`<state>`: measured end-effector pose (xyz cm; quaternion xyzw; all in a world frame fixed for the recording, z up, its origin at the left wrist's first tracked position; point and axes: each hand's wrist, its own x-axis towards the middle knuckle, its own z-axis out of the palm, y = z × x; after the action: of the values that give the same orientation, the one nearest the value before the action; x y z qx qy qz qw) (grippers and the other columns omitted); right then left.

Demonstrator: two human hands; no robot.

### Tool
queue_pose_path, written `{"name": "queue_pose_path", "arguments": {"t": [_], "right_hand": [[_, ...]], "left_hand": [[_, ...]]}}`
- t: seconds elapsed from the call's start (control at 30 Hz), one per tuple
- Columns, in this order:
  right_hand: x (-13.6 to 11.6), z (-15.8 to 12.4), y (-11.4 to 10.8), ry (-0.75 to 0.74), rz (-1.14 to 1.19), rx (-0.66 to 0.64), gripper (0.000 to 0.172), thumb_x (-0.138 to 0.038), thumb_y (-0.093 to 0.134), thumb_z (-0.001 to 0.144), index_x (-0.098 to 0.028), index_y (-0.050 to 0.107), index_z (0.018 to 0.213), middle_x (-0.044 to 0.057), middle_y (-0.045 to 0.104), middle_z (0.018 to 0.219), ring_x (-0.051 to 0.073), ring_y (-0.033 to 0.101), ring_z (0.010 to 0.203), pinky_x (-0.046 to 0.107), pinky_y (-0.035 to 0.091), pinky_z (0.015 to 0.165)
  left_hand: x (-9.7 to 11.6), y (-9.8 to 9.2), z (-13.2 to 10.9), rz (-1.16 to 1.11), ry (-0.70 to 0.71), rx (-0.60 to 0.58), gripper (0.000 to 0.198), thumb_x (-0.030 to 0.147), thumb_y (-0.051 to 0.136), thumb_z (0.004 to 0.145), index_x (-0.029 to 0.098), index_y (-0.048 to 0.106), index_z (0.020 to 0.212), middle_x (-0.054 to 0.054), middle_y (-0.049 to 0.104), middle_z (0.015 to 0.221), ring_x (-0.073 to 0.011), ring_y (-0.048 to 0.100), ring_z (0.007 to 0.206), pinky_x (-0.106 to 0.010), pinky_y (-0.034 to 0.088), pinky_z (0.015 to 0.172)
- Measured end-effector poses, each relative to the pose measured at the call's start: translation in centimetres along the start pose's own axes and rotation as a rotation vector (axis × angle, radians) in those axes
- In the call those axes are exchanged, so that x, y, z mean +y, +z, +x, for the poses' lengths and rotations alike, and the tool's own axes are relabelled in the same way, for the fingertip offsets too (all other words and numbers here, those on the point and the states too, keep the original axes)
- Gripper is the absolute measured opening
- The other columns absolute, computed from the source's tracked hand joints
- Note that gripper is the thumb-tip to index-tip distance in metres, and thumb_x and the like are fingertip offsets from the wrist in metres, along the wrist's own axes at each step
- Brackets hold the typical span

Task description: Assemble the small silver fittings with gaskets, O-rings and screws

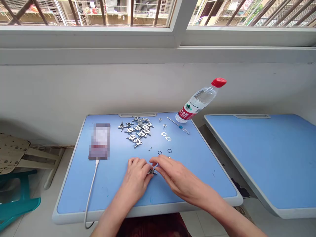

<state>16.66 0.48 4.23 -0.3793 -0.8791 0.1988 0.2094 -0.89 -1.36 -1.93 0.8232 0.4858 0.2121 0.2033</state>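
Near the front of the blue table (81, 194), my left hand (137, 177) grips a small metal fitting (152, 171) with short pipe stubs. My right hand (177, 176) bends over the same fitting from the right, its fingertips close together. Whatever those fingertips hold, if anything, is too small or hidden to make out. Just beyond the hands lie two dark O-rings (169, 150) and a few tiny screws (151, 147). Further back is a pile of similar metal fittings (139, 129). Two flat oval plates (168, 138) with holes lie right of it, below small metal pieces (164, 125).
A phone (99, 141) with a white cable (92, 187) lies at the left. A thin tool with a blue sleeve (181, 126) rests by a red-capped water bottle (197, 103) at the back right. Another blue table (266, 158) stands right, across a gap.
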Motion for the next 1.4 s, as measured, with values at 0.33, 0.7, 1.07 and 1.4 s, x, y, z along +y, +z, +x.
{"name": "queue_pose_path", "arguments": {"t": [0.33, 0.7, 1.07, 1.4], "right_hand": [[0.8, 0.2, 1.7, -0.003, -0.011, 0.213, 0.021, -0.023, 0.042, 0.101, -0.019, 0.059, 0.089, 0.002, 0.065, 0.068, 0.014, 0.060, 0.058, 0.026, 0.049, 0.056], [0.1, -0.2, -1.1, -0.022, 0.068, 0.001, 0.040, -0.004, 0.033, 0.093, -0.019, 0.055, 0.123, 0.008, 0.070, 0.096, 0.017, 0.067, 0.078, 0.030, 0.058, 0.066], [0.9, 0.1, 0.9, -0.046, -0.121, 0.170, 0.023, -0.022, 0.038, 0.102, -0.017, 0.058, 0.093, 0.003, 0.067, 0.071, 0.015, 0.063, 0.060, 0.025, 0.048, 0.056], [0.4, -0.8, -0.9, 0.005, 0.014, -0.028, 0.036, -0.002, 0.031, 0.092, -0.018, 0.053, 0.115, 0.007, 0.067, 0.093, 0.017, 0.066, 0.078, 0.030, 0.055, 0.067]], "left_hand": [[-0.1, -0.1, 0.0, 0.013, 0.010, 0.005, 0.010, 0.012, 0.058, 0.089, 0.021, 0.058, 0.093, -0.001, 0.059, 0.090, -0.0199, 0.053, 0.086, -0.039, 0.042, 0.085], [0.0, -0.2, 0.1, -0.001, 0.002, 0.007, 0.014, 0.011, 0.058, 0.089, 0.023, 0.059, 0.096, 0.000, 0.061, 0.091, -0.0195, 0.055, 0.088, -0.038, 0.041, 0.086], [0.0, -0.2, 0.1, 0.012, 0.005, -0.011, 0.013, 0.010, 0.058, 0.089, 0.021, 0.060, 0.094, -0.001, 0.060, 0.090, -0.0198, 0.054, 0.087, -0.039, 0.041, 0.087], [0.1, -0.4, 0.1, -0.015, -0.023, -0.028, 0.015, 0.011, 0.063, 0.088, 0.021, 0.061, 0.098, -0.001, 0.062, 0.092, -0.0195, 0.054, 0.089, -0.040, 0.039, 0.090]]}}
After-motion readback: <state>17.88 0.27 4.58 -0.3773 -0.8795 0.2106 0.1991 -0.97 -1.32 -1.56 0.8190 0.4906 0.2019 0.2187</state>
